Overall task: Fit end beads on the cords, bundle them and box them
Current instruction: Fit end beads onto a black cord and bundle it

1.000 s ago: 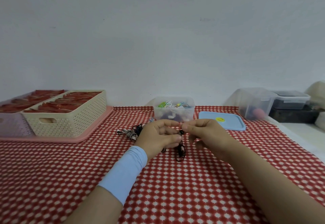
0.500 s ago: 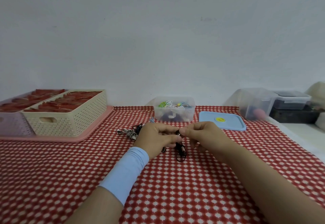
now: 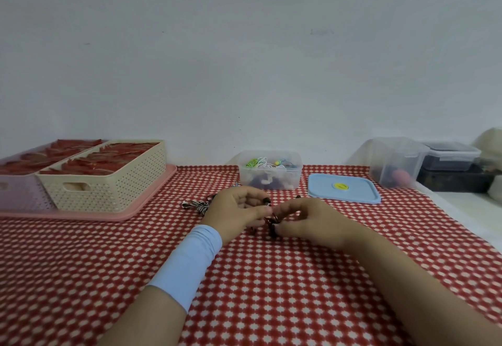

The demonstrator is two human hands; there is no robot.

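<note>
Forearms reach in from the near edge over the red-and-white checked bench [image 3: 271, 305], the left one with a light-blue sleeve [image 3: 190, 258] at the wrist. Compared with half a second ago, the right hand [image 3: 309, 220] has dropped lower and sits closer to the cloth, while the left hand [image 3: 239, 211] stays at almost the same place; their fingertips no longer meet at one level. The hanging loop of the dark cord [image 3: 272, 227], plain to see before, is now mostly hidden under the right thumb. Both hands grip this cord: the left pinches its upper end between thumb and forefinger, and the right has curled fingers closed on the part just below. The cord is thin and black, bunched in short loops between the two hands, just above the cloth. At its top a small dark end piece [image 3: 267, 202] with a pale speck stands out; whether it is a bead I cannot tell. Behind the left hand lie striped cords [image 3: 199, 206]. Farther back stand a clear box [image 3: 294, 177] of coloured bits and a blue lid [image 3: 343, 188].
</note>
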